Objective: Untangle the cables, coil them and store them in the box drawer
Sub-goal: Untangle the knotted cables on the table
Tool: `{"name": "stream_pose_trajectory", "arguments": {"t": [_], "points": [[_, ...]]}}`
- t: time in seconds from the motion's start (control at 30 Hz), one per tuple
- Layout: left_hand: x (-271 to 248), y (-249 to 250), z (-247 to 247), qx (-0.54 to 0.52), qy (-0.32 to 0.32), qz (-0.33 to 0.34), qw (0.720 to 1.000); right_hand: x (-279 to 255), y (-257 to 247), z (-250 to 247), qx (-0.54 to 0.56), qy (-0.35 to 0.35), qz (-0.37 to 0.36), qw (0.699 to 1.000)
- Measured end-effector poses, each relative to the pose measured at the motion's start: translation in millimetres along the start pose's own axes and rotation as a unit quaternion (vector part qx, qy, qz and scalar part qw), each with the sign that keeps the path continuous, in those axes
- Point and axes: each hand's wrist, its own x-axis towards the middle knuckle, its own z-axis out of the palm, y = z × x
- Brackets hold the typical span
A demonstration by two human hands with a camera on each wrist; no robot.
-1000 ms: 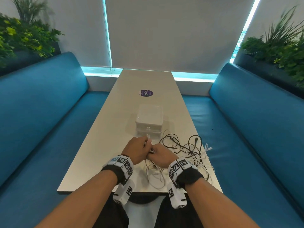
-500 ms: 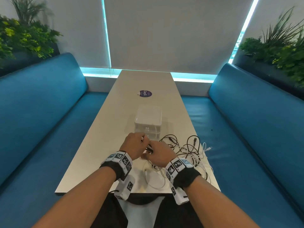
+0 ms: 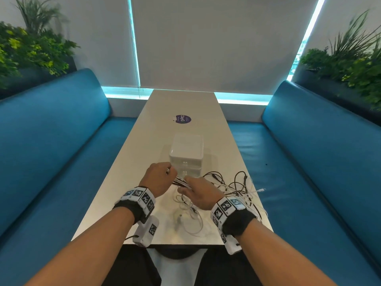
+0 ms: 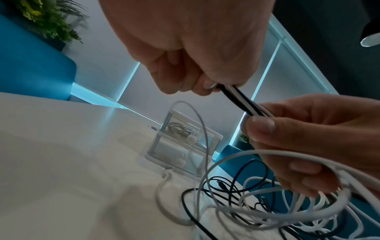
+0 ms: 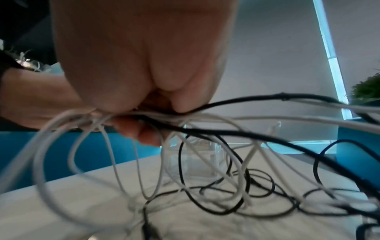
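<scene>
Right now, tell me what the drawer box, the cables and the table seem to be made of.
Drawer box: clear glossy plastic, probably; coiled cable shows through its wall.
Cables: white and black rubbery jackets, matte; they bend in loose loops.
Table: smooth pale laminate, likely; it carries a soft sheen.

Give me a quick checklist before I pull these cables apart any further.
1. Left hand grips the cable bundle: ok.
2. Right hand holds the same bundle: ok.
3. Strands separated: not ok, black and white cables lie tangled on the table.
4. Drawer box within reach, just beyond the hands: ok.
5. Drawers open for storing: not ok, both look closed.
6. Room left in the upper drawer: cannot tell, a coil already lies inside.
</scene>
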Motion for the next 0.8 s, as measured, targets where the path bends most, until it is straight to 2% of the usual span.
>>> {"name": "stream_pose_trajectory", "arguments": {"t": [0.13,0.2,0.33,0.4,0.47,0.63,0.73,0.8], "points": [[-6,-9,1,-0.052,0.011,-0.002,0.999,-1,-6,12,0.040,0.014,0.003,0.999],[-9,-16,0,-0.128,0.004,-0.023,0.991,1,-6,17,0.036,0.026,0.004,0.999],[-17,-28,1,-0.320,-0.028,-0.118,0.940,5,-6,23,0.025,0.042,0.009,0.999],[-22,-36,4,-0.315,-0.053,-0.153,0.935,5,-6,22,0.009,0.047,0.008,0.999],[-27,-43,7,-0.276,-0.081,-0.159,0.944,4,-4,23,-0.005,0.056,0.013,0.998],[-33,-45,18,-0.208,-0.129,-0.123,0.962,2,-4,34,-0.036,0.054,0.015,0.998],[-31,-33,26,-0.179,-0.124,-0.102,0.971,0,-9,45,-0.040,0.029,-0.007,0.999],[-29,-26,30,-0.184,-0.081,-0.103,0.974,0,-11,48,-0.035,0.023,-0.010,0.999]]}}
